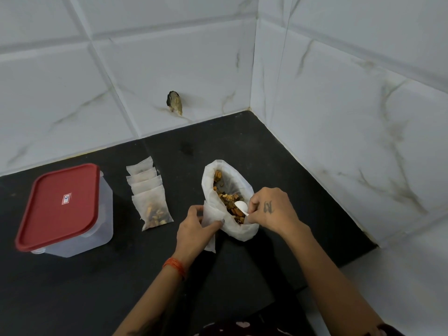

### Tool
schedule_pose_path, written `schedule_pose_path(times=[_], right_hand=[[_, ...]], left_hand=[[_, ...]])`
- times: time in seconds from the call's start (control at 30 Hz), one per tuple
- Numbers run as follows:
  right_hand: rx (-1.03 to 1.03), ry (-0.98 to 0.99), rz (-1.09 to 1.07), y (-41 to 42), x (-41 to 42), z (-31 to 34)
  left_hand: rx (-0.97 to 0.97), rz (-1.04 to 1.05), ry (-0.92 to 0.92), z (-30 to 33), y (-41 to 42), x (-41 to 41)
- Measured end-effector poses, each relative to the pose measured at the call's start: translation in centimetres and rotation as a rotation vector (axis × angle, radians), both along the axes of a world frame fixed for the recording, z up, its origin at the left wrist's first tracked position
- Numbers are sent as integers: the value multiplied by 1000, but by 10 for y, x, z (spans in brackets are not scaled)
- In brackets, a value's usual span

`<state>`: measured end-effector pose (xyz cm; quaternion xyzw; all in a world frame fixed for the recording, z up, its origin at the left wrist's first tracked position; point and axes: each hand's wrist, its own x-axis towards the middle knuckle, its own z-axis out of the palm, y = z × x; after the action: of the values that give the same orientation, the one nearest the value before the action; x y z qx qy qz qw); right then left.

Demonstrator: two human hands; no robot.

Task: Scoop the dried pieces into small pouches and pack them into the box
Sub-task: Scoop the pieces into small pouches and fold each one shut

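A: Now, log it by size. Surface first?

B: Black countertop (72, 287), set in a corner of white marbled wall tiles (339, 93). One tile carries a dark chipped hole (174, 102).

A: Containers?

B: Clear plastic box (80, 229) at far left, red lid (59, 206) on. Well to its right, the large white bag (215, 190) stands open, dried pieces (229, 198) visible inside.

A: Pouches?

B: Row of filled pouches (151, 198) lying overlapped between box and bag, apart from both. The nearest shows brown pieces through its fabric.

A: Hands?

B: Left hand (194, 232) curls round an empty pouch (209, 220), thumb and fingers pinching it against the bag's near-left edge. An orange thread band (175, 266) sits on that wrist. Right hand (272, 209) pinches the handle of a small white spoon (241, 206), its bowl inside the bag mouth over the pieces. Cannot tell whether the bowl holds anything.
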<state>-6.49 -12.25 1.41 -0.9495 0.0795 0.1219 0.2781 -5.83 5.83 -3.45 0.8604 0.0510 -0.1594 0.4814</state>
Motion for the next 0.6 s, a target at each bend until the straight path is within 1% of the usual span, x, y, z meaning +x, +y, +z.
schedule_pose_path(times=[0.07, 0.2, 0.33, 0.6], right_hand=[[84, 24, -13, -1, 1, -3], [286, 54, -80, -13, 0, -8], [500, 93, -173, -19, -3, -13], [682, 220, -262, -23, -1, -23]], left_hand=[[-47, 9, 39, -2, -1, 1], [-230, 82, 148, -6, -3, 5], [-331, 135, 202, -8, -2, 6], [-506, 225, 271, -13, 1, 7]])
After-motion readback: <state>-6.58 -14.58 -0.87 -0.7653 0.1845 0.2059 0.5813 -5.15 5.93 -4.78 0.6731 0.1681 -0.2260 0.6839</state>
